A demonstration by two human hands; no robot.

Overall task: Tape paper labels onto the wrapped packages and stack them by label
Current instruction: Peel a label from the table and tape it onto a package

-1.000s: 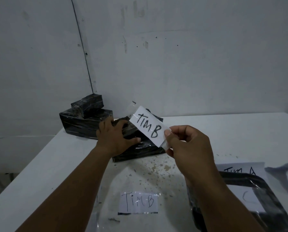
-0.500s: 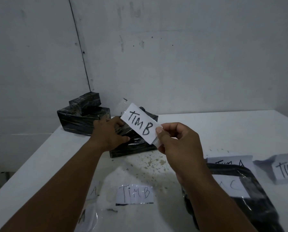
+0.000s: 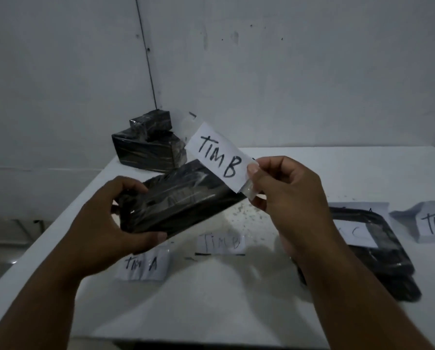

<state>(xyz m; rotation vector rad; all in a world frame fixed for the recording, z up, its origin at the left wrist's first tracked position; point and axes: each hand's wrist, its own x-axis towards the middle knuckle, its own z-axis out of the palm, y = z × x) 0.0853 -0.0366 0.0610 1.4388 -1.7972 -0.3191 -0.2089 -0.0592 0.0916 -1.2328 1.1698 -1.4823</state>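
Note:
My left hand (image 3: 107,223) grips the near end of a long black wrapped package (image 3: 181,198), lifted off the white table (image 3: 337,173) and tilted up to the right. My right hand (image 3: 284,193) pinches a white paper label reading "TIM B" (image 3: 217,156) by its lower corner, with clear tape at both ends, held just above the package's far end. More labels lie on the table: "TIM A" (image 3: 143,265) and "TIM B" (image 3: 221,243) near me.
Two black wrapped packages (image 3: 148,150) sit stacked at the table's far left corner by the wall. A flat black package bearing a label (image 3: 378,251) lies to the right under my forearm, with further labels (image 3: 433,223) beyond it. Small specks dot the table's middle.
My left hand has picked the long package up off the table and drawn it toward me. The label in my right hand stays above it.

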